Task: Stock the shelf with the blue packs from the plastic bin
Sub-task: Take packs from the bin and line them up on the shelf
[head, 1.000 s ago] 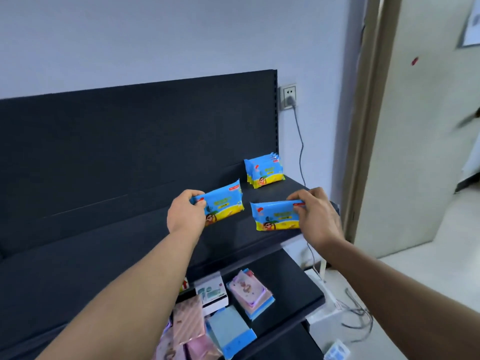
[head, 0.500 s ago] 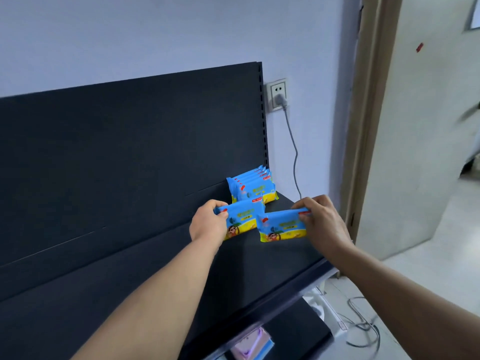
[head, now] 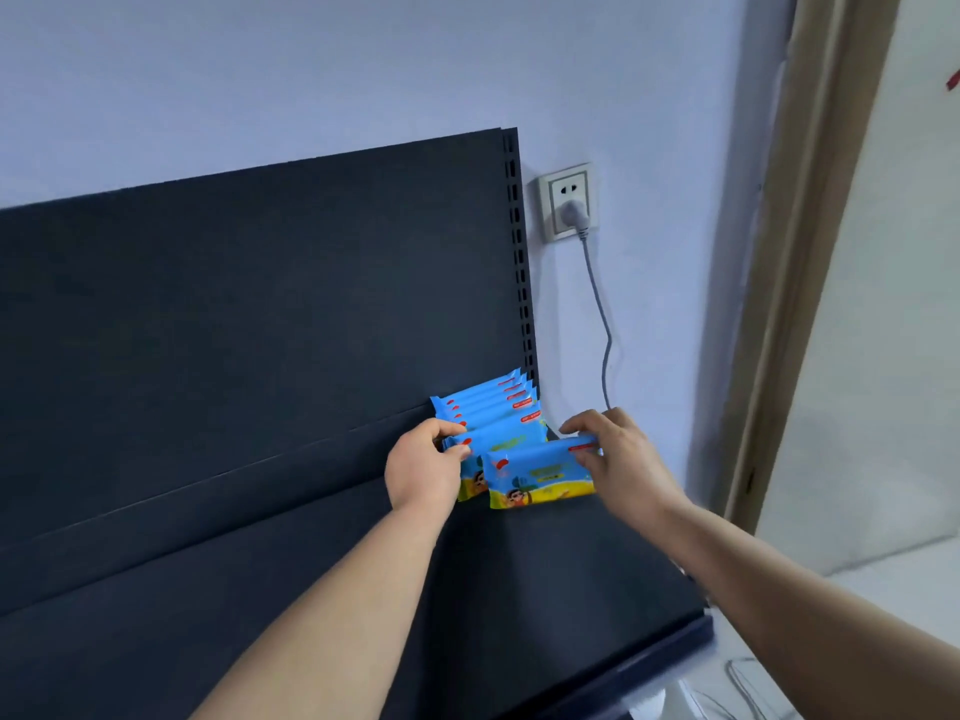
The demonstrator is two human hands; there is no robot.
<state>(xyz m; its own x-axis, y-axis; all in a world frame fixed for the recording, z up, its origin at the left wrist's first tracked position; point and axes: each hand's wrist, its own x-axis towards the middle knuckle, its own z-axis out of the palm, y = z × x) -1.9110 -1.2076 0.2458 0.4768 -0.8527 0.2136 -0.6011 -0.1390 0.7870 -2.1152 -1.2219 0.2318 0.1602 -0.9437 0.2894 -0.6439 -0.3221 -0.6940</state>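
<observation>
I'm looking at a pale wall, with a dark back panel (head: 260, 304) and the dark shelf (head: 311, 615) running under it. The left hand (head: 423, 472) is pinching one blue pack (head: 498, 441) by its left end and standing it upright directly in front of the row of packs (head: 488, 402) lined up at the shelf's right end. Just right of that, the second pack (head: 540, 478) is being gripped at its top right corner by the right hand (head: 618, 459). I can't tell if its bottom edge is touching the shelf. Further right I'm seeing a wall socket (head: 566, 202) with a grey cable (head: 597, 304), then a door frame (head: 779, 304). The bin isn't showing.

I'm reading this as the placing step, with both packs joining the front of the row. Next move is calling for seating the left pack flush against the row, then the right one in front. Release only once each is standing; these soft packs are probably prone to flopping forward.
</observation>
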